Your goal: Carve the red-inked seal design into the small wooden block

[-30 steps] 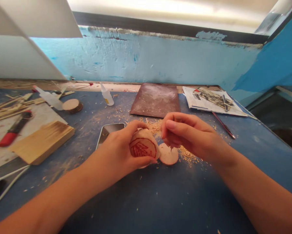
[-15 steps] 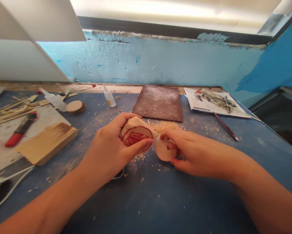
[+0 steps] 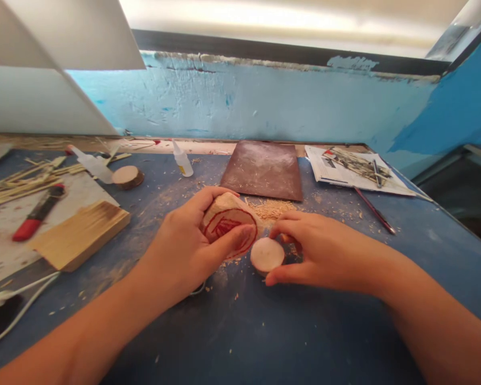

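My left hand [image 3: 192, 240] is wrapped round a carved piece of pale wood [image 3: 213, 225]. Its round face has a red outline and red lines, and my thumb presses across it, hiding part of the drawing. Just right of that piece, a small wooden disc [image 3: 267, 254] lies with its pale flat face up on the blue tabletop. My right hand [image 3: 324, 248] curves beside the disc with fingers and thumb apart. The thumb tip is at the disc's near edge, and the index finger is by its far right edge.
Behind my hands are wood shavings [image 3: 270, 208] and a brown board [image 3: 262, 168]. At left are a wood block [image 3: 82, 232], a red-and-black cutter [image 3: 37, 214], a log slice [image 3: 126, 176], sticks and glue bottles [image 3: 183, 160]. At right lie a pencil [image 3: 374, 211] and papers [image 3: 322, 168].
The disc has gone from between my right fingers to lying flat, face up, slightly left. My right fingers have spread. The left thumb has slid further over the red-marked face.
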Motion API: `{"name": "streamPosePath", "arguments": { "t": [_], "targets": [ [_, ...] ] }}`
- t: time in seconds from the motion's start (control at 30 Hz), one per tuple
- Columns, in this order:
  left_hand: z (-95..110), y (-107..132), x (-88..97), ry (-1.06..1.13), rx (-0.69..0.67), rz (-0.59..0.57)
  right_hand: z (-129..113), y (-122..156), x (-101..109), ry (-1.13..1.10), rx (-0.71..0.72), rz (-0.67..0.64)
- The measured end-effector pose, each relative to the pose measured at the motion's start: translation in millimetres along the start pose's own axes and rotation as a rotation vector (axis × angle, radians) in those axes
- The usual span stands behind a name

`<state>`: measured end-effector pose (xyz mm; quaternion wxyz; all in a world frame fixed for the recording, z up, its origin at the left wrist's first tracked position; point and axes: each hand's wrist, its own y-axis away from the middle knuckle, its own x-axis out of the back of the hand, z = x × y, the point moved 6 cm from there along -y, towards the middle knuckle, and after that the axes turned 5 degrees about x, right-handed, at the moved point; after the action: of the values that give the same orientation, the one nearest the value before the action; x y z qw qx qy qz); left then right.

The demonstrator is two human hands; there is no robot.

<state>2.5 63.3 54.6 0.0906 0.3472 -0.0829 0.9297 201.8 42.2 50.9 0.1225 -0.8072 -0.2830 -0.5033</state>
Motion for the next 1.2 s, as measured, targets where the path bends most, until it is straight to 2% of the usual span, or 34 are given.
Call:
{"name": "streamPosePath", "arguments": {
  "t": [0.07,0.13,0.23,0.33,0.43,0.6,0.73,0.83,0.97,1.07,1.2],
  "targets": [
    [-2,-1,-8.0,0.094,0.024,-0.114,2,-2,7,-0.124,0.013,0.084],
    [-2,0,-16.9,0.178,0.037,-0.246,4,-3,19,-0.319,0.009,0.246],
    [3,4,-23.8,0.255,0.009,-0.379,1,-2,30,-0.820,0.112,0.437],
    [7,8,-24.7,0.205,-0.036,-0.456,-8,-2,30,-1.252,0.243,0.455],
    [5,9,-24.2,0.109,-0.040,-0.501,-15,-3,27,-1.410,0.303,0.430],
    [2,6,-26.3,0.138,0.029,-0.561,-18,-5,27,-1.474,0.366,0.449],
    [4,6,-25.7,0.135,0.010,-0.537,-19,-8,20,-1.452,0.331,0.456],
    [5,7,-25.5,0.128,-0.005,-0.531,-19,-12,7,-1.401,0.264,0.376],
    [4,8,-27.0,0.142,-0.023,-0.535,-19,-15,-9,-1.217,0.252,0.243],
    [4,7,-29.1,0.171,-0.044,-0.545,-12,-16,-14,-1.135,0.241,0.248],
    [1,5,-29.4,0.148,-0.026,-0.542,-7,-20,-9,-1.291,0.292,0.330]
  ]
}}
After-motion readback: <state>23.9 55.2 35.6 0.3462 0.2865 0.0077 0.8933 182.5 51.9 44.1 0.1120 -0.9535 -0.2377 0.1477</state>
